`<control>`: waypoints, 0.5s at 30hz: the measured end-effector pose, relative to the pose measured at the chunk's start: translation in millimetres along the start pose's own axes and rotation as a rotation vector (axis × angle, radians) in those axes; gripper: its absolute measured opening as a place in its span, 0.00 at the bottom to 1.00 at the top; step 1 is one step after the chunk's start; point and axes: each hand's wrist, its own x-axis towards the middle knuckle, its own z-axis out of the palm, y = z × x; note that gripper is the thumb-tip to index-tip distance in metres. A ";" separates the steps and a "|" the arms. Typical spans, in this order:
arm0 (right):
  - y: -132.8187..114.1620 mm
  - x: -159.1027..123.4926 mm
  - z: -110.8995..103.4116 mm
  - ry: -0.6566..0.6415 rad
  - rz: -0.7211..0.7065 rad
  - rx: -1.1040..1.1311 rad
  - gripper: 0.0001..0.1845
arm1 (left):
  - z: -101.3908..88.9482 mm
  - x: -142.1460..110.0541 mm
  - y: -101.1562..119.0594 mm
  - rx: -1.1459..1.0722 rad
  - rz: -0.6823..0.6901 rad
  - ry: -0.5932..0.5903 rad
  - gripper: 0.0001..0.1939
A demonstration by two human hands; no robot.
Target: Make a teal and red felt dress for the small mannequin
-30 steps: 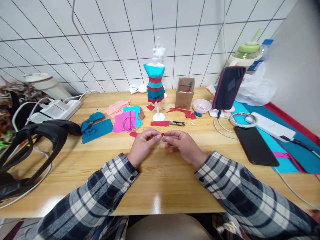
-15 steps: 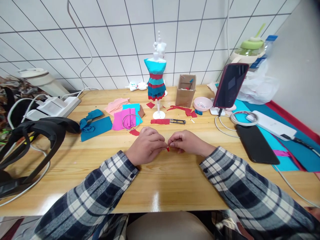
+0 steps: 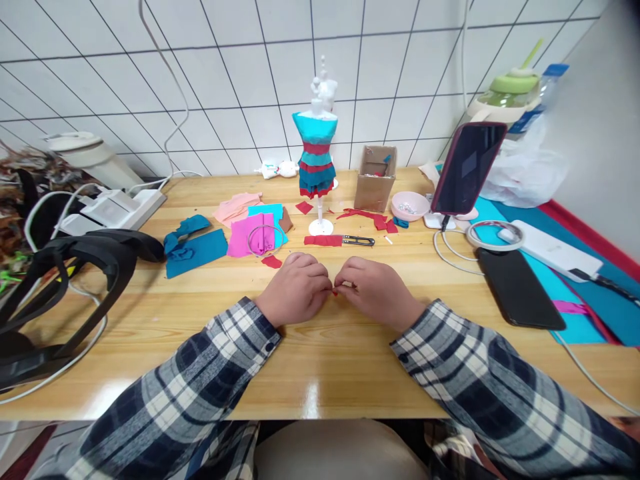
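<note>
Both my hands meet low over the middle of the table, fingertips almost touching. Between them shows a tiny scrap of red fabric [image 3: 335, 292], mostly hidden by the fingers. My left hand [image 3: 299, 288] pinches it from one side, and my right hand [image 3: 374, 288] pinches it from the other. Beyond them a small white dress form [image 3: 320, 157] stands upright, wrapped in turquoise, red and teal fabric bands. Before its base lie a red fabric strip [image 3: 323, 241] and black-handled thread snips [image 3: 359, 241].
Teal fabric [image 3: 203, 252] and magenta fabric [image 3: 253, 233] lie to the left, beside a black headset [image 3: 75, 300]. A cardboard box [image 3: 376, 179], a pink bowl [image 3: 410, 205], a phone on a stand [image 3: 469, 167] and a flat black phone [image 3: 520, 287] are on the right.
My right hand has turned more palm-down and its fingers have closed in nearer the left hand. Less of the red scrap shows. The whole view has shifted slightly.
</note>
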 end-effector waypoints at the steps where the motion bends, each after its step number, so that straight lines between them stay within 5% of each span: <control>1: -2.3 -0.5 -0.4 0.011 -0.005 -0.013 0.05 | 0.4 0.5 1.1 -0.007 -0.025 0.010 0.09; 9: -13.8 -1.1 1.3 0.174 0.009 0.018 0.08 | 6.0 3.8 3.3 -0.281 -0.319 0.307 0.06; 15: -18.1 -0.9 1.7 0.327 0.049 0.092 0.10 | 9.8 6.2 5.6 -0.936 -0.658 0.369 0.10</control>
